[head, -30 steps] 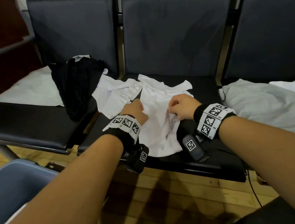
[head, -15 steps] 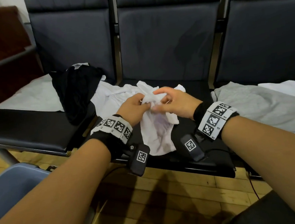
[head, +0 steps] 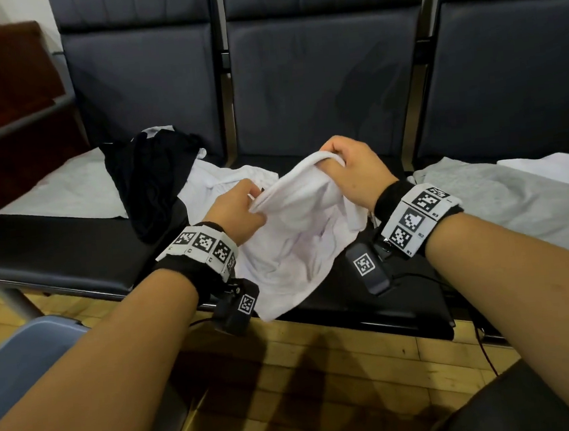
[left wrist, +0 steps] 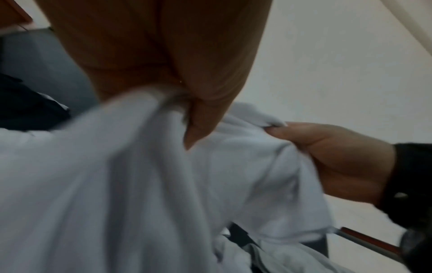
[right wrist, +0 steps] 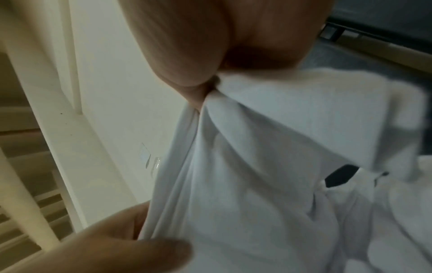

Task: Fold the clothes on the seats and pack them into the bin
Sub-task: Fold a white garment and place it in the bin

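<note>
Row of dark padded seats [head: 72,247] on a metal frame, over a wood-block floor [head: 342,375]. Left seat: flat white cloth [head: 68,193] w/ a crumpled black garment [head: 149,182] partly on top. Middle seat: white shirt [head: 221,183] spread next to another white garment [head: 299,248], lower part draped over front edge. Right seat: grey garment [head: 502,203], white one [head: 554,164] at far rt. Blue bin [head: 18,369] on floor, lower left.

Both forearms are bare. Each wrist wears a black band [head: 387,203] wrapped in a white strip of square black-and-white markers [head: 420,220]. Under each wrist hangs a small black camera unit [head: 368,269] bearing one such marker, with a thin dark cable trailing off toward 5 o'clock.
</note>
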Motion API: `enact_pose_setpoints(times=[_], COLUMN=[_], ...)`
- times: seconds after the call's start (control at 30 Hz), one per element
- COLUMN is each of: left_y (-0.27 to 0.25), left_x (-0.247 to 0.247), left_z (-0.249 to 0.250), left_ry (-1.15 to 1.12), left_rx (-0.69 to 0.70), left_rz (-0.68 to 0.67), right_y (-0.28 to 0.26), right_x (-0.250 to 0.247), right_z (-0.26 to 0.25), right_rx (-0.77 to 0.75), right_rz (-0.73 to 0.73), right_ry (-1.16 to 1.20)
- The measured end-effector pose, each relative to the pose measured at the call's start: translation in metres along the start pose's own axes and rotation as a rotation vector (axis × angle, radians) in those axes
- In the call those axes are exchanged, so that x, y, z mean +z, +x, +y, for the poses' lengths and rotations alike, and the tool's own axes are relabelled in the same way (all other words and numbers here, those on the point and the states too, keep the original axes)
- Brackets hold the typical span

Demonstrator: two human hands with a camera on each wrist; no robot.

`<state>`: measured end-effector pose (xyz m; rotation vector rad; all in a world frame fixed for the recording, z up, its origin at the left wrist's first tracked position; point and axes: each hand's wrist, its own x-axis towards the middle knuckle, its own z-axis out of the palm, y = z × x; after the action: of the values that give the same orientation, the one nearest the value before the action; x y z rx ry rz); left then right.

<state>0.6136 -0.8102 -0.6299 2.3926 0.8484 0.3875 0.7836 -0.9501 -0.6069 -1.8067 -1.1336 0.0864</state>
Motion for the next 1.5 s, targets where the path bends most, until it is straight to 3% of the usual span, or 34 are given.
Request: enact_pose_setpoints(times=[0.1,0.23,0.33,0.43,0.47,0.53,0.63,0.7,0.77,0.9,1.0,1.07,1.2,1.3,1.5], left_y=[0.006,0.009,0.01,0.011,0.012,0.01,0.005,0.0,-0.004,0.002,0.021,0.043,0.098,0.135,0.15], left_x=[-0.012,-0.018,-0.021,-0.033,-0.037,-0.042,-0.037,-0.033,-0.036,-0.047,-0.05,-0.059,-0.096,-0.131,-0.197], left_z=[-0.019,-0.047,-0.049,-0.037,-0.034,-0.036,-0.056,-0.069,-0.073,-0.058,-0.043,-0.032,0.005,0.052,0.142], left_ry=[0.14,0.006,-0.098,-0.155,-0.146,-0.088,0.036,-0.105,-0.289,-0.538,-0.625,-0.711,-0.96,-1.022,-0.771], left_rx=[-0.114,-0.255,-0.223,-0.111,-0.089,-0.109,-0.239,-0.348,-0.374,-0.242,-0.23,-0.296,-0.335,-0.199,0.156], left_rz=[0.046,-0.029,-0.027,0.075,0.097,0.077,-0.152,-0.315,-0.392,-0.337,-0.285,-0.242,-0.128,0.036,0.126], right_y=[0.004,-0.001,-0.004,0.001,0.004,0.007,0.002,0.0,0.001,0.015,0.038,0.057,0.114,0.157,0.195], right_x=[-0.006,-0.017,-0.027,-0.041,-0.045,-0.051,-0.048,-0.046,-0.044,-0.045,-0.048,-0.052,-0.072,-0.098,-0.162], right_z=[0.011,0.04,0.051,0.045,0.042,0.039,0.05,0.063,0.071,0.087,0.098,0.088,0.048,0.005,-0.087], right_rx=[-0.009,0.108,0.182,0.179,0.176,0.184,0.24,0.33,0.438,0.594,0.663,0.65,0.49,0.322,0.106], right_rz=[-0.079,-0.321,-0.19,0.18,0.22,0.147,-0.012,-0.034,0.019,0.156,0.109,0.018,0.013,0.13,0.45], right_ry=[-0.15,-0.532,-0.602,-0.446,-0.388,-0.355,-0.357,-0.248,-0.056,0.276,0.222,0.091,-0.112,-0.147,-0.024])
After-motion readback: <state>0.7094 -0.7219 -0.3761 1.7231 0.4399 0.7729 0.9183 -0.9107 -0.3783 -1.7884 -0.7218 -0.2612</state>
